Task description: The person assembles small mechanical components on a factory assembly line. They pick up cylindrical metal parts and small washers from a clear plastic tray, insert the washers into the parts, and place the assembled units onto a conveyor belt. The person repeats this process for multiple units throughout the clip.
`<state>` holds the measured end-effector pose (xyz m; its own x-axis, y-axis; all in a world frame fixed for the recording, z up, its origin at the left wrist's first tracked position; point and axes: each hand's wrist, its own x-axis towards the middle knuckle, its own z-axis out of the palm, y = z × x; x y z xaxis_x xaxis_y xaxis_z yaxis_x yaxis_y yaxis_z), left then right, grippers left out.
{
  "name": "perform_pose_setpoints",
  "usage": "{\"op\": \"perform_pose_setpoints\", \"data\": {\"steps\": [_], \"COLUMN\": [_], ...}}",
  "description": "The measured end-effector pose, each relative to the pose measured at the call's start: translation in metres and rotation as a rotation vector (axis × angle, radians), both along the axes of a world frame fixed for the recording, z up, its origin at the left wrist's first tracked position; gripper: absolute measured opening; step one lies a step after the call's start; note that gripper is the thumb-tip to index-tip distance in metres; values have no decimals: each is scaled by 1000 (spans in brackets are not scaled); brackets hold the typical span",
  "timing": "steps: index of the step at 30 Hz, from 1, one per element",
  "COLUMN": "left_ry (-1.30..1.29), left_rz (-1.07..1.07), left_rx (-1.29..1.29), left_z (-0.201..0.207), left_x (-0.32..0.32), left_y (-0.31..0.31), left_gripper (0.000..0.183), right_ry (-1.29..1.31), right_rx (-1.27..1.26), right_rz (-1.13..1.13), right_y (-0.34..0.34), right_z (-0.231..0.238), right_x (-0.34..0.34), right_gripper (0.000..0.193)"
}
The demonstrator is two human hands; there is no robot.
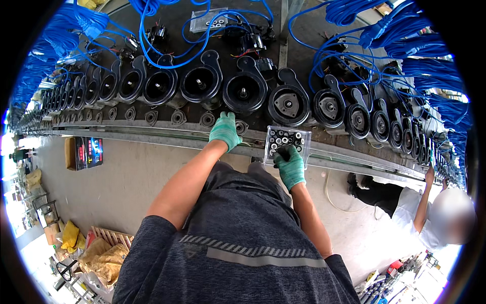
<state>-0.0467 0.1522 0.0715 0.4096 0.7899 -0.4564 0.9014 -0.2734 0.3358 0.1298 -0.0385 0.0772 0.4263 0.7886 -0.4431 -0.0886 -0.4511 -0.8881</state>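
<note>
My right hand, in a green glove with dark fingertips, reaches into a clear plastic box of small black and pale rings. Its fingers are bent together over the rings; whatever they pinch is hidden. My left hand, also gloved, rests at the bench edge with its fingers stretched forward. Close beside it lie two metal flange plates, one on the left and one on the right. Ahead stand round black pump housings, one with a bare shaft inside and one with a plate fitted in it.
The row of housings runs along the metal bench rail both ways. Coiled blue cables hang above, with loose loops over the bench. A second clear box sits farther back. At right, a co-worker works at the bench. A carton stands left.
</note>
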Motion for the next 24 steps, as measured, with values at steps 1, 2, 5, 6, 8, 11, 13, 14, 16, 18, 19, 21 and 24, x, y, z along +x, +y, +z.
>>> {"op": "perform_pose_setpoints", "data": {"steps": [1, 2, 5, 6, 8, 11, 13, 14, 16, 18, 19, 21, 24], "left_ry": [-59, -117, -250, -290, -323, -289, -303, -313, -336, -350, -355, -368, -487], "left_rz": [-9, -17, -40, -52, -63, -75, -93, -89, -87, -56, -41, -39, -33], "left_rx": [6, 12, 21, 26, 54, 115, 155, 156, 153, 124, 112, 107, 81], "left_z": [-1, -1, 14, 24, 40, 52, 52, 52, 59, 61, 63, 67, 56], "left_x": [-2, -6, -9, -6, -3, 1, -1, -2, -2, -2, -3, -4, -7], "left_y": [-1, -2, -16, -21, -32, -40, -44, -45, -46, -48, -48, -47, -51], "left_gripper": [84, 85, 84, 83, 81, 75, 73, 72, 70, 70, 71, 72, 72], "right_ry": [39, 79, -100, -26, -119, -169, -248, -288, -287, -284, -282, -306, 82], "right_rx": [-2, -4, -24, -33, -6, -59, -40, -30, 14, 54, 72, 73, 74], "right_rz": [-15, -28, 64, 60, 117, 179, 220, 239, 227, 181, 140, 60, 55], "right_y": [4, 11, 42, 52, 66, 75, 74, 72, 69, 65, 62, 56, 55], "right_z": [3, 7, 33, 36, 31, 47, 52, 53, 50, 48, 48, 45, 49], "right_x": [-4, -6, -14, -15, -21, -28, -31, -31, -31, -29, -28, -26, -26], "right_gripper": [16, 16, 23, 23, 23, 26, 26, 26, 23, 24, 25, 32, 33]}}
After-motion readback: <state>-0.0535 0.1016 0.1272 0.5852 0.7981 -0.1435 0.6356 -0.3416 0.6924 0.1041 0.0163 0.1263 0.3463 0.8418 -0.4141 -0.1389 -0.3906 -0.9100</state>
